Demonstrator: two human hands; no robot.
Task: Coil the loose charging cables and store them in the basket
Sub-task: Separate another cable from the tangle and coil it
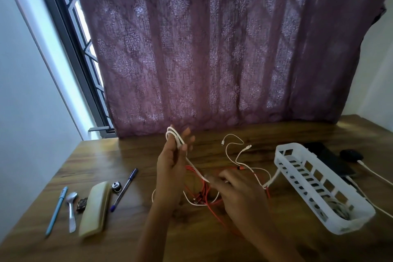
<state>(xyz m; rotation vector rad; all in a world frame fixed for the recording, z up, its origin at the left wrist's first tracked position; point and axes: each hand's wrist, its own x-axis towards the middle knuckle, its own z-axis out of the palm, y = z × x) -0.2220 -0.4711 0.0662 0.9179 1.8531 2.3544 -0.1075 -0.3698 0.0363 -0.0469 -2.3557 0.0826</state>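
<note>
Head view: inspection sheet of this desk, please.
Surface: wooden table, wood-grain top.
Job's things: white cable looped on left hand; orange cable and second white cable loose on table; white basket holds a coiled cable.
Clutter: blue pen, spoon, cream case, dark pen at left; black devices behind basket.
Grippers: left hand holds the loops; right hand blurred at the cable's trailing run, grip unclear.
Cables: orange and white overlap on the table; a white lead runs off right.
Surroundings: purple curtain, window at left.
</note>
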